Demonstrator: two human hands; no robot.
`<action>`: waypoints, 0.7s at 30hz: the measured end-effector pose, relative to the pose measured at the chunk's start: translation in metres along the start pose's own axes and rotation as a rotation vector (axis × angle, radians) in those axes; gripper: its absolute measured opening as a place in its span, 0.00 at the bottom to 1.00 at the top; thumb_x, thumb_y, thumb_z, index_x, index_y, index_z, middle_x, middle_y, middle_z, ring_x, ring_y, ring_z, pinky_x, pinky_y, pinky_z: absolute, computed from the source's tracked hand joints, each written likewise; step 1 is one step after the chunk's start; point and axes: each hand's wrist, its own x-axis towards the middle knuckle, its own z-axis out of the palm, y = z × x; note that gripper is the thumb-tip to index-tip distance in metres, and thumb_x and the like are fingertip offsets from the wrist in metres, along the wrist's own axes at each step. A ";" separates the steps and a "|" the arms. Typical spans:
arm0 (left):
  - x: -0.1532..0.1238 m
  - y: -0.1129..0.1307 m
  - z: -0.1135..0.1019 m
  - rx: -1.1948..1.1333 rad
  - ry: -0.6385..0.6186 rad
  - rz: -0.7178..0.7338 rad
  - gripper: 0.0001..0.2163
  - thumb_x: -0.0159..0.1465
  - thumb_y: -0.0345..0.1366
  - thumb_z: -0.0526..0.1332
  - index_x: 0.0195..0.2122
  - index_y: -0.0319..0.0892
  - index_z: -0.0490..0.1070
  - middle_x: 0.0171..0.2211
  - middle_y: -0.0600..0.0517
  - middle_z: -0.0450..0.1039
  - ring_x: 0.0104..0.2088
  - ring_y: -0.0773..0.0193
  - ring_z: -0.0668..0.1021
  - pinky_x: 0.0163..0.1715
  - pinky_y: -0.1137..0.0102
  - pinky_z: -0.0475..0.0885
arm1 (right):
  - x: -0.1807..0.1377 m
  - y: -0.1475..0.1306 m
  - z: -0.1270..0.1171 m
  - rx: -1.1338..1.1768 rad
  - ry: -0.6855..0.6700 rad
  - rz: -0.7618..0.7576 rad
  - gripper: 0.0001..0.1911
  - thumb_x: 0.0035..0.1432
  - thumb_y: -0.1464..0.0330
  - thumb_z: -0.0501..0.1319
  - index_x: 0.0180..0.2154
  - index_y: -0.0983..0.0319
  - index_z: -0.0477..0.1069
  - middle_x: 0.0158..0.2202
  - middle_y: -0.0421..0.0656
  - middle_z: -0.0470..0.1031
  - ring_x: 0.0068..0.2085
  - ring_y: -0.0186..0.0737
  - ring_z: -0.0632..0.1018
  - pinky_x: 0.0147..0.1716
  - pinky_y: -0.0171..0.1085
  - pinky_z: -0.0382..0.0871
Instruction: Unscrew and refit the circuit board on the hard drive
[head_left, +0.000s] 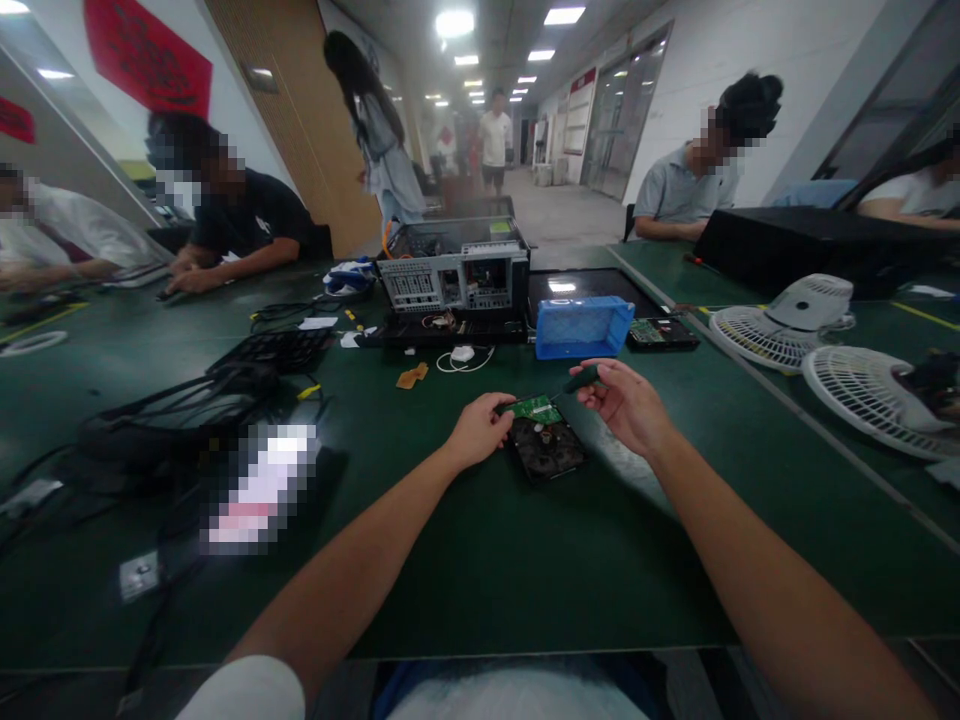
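Note:
A hard drive (549, 455) lies on the green table with its circuit board (534, 408) facing up. My left hand (482, 430) grips the drive's left edge, thumb and fingers closed on it. In my right hand (622, 400) is a dark-handled screwdriver (581, 379), pinched between thumb and fingers. Its thin shaft slants down and left toward the far right corner of the circuit board; whether the tip sits in a screw is too small to tell.
Beyond the drive stand a blue plastic bin (583, 328) and an opened computer case (454, 275). Another circuit-board device (661, 334) lies right of the bin. White fan parts (870, 395) are at the right; black cables and a bag-like bundle (142, 440) are at the left. People sit across the table.

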 end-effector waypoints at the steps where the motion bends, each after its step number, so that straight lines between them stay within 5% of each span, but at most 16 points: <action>1: 0.000 -0.001 0.000 -0.001 0.001 0.000 0.16 0.70 0.36 0.61 0.58 0.41 0.72 0.29 0.54 0.74 0.23 0.69 0.77 0.21 0.75 0.74 | 0.000 0.000 0.000 -0.011 0.005 -0.004 0.11 0.59 0.62 0.71 0.43 0.57 0.79 0.47 0.44 0.81 0.33 0.36 0.78 0.30 0.34 0.73; 15: -0.003 0.007 -0.002 0.004 0.000 0.001 0.16 0.70 0.35 0.61 0.58 0.40 0.72 0.31 0.53 0.74 0.23 0.69 0.77 0.21 0.75 0.73 | -0.002 0.004 0.005 -0.104 0.032 -0.053 0.09 0.60 0.62 0.69 0.36 0.57 0.72 0.44 0.44 0.82 0.29 0.34 0.74 0.27 0.34 0.65; 21: -0.003 0.006 -0.002 0.021 0.004 0.008 0.16 0.70 0.35 0.61 0.57 0.41 0.72 0.31 0.53 0.75 0.23 0.69 0.77 0.21 0.76 0.73 | -0.002 0.001 0.006 -0.049 0.034 0.029 0.15 0.58 0.61 0.68 0.47 0.57 0.79 0.41 0.43 0.79 0.27 0.34 0.71 0.22 0.34 0.61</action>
